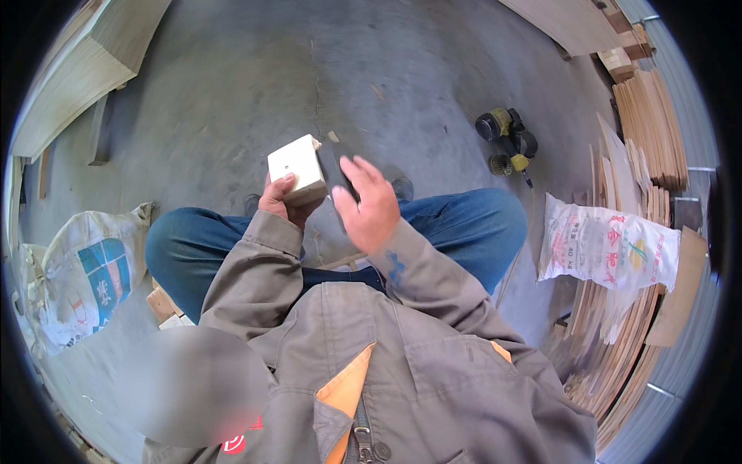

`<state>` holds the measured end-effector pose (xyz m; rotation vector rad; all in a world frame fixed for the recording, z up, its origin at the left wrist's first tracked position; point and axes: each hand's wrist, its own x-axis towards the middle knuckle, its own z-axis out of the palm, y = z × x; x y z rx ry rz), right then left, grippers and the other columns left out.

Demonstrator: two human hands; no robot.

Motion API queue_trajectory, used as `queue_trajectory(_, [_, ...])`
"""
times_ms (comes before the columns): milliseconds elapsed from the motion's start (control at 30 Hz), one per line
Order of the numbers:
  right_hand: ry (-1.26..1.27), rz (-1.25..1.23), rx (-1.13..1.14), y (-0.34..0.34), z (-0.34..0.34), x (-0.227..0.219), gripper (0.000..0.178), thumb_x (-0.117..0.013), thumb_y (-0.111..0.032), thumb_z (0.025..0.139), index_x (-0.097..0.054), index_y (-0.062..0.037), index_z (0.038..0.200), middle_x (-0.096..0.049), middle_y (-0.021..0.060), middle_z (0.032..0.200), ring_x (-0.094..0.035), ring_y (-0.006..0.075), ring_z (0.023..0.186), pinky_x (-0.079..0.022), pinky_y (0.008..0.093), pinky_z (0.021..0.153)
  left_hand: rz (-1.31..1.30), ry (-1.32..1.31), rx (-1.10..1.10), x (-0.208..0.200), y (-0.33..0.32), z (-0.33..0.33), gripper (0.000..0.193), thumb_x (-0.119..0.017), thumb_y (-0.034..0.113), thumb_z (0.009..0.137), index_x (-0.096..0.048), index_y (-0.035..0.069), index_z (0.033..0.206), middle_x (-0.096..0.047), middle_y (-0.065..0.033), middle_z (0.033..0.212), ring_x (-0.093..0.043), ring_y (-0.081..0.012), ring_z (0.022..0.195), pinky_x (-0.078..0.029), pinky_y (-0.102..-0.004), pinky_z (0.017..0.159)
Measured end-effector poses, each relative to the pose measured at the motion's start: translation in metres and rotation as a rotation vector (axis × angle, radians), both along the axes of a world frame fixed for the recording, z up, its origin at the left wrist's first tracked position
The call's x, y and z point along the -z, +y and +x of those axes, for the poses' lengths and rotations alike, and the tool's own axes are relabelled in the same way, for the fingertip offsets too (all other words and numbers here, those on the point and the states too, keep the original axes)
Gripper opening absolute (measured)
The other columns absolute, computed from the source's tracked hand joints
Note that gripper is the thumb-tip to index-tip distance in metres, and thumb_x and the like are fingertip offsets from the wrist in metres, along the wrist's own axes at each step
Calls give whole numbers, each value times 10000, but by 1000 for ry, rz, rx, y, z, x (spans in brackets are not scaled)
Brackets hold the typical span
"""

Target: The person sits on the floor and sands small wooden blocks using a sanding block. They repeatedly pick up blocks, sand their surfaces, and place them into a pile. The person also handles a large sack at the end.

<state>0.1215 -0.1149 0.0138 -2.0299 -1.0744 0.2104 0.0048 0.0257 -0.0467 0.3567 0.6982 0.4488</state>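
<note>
Left hand (277,204) grips the wooden block (297,167); right of it, the dark slab (330,167) points lengthwise forward, nearer my right hand (369,207), whose hold I cannot tell.

This looked like a woodworking workshop: wood strips (651,127) were stacked along the right edge of the concrete floor (224,100), pale boards (93,77) stood at its upper left corner, and a yellow-and-black power tool (506,143) lay toward the right edge.
</note>
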Motion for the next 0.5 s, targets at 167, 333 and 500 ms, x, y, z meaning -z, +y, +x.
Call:
queue_trajectory(167, [106, -100, 148, 37, 63, 16, 499, -647, -260, 926, -631, 12, 1344, -611, 280, 1356, -575, 396, 1288, -450, 411, 1097, 36, -151, 185, -14, -12, 6, 876, -739, 241, 762, -349, 156, 1541, -520, -138, 1456, -576, -394, 1282, -513, -622, 1022])
queue_trajectory(333, [406, 119, 287, 22, 89, 35, 512, -663, -244, 936, -605, 33, 1362, -623, 262, 1344, -570, 369, 1294, -440, 405, 1104, -109, -266, 174, -30, -8, 7, 893, -776, 273, 752, -388, 99, 1538, -541, -161, 1462, -534, -392, 1338, -426, -605, 1114])
queue_trajectory(500, [398, 95, 183, 18, 54, 24, 531, -666, -244, 941, -581, 20, 1395, -562, 271, 1422, -555, 375, 1316, -435, 409, 1111, -173, -283, 111, -18, -8, 8, 759, -709, 322, 821, -468, 91, 1501, -578, -156, 1448, -564, -380, 1314, -441, -582, 1109])
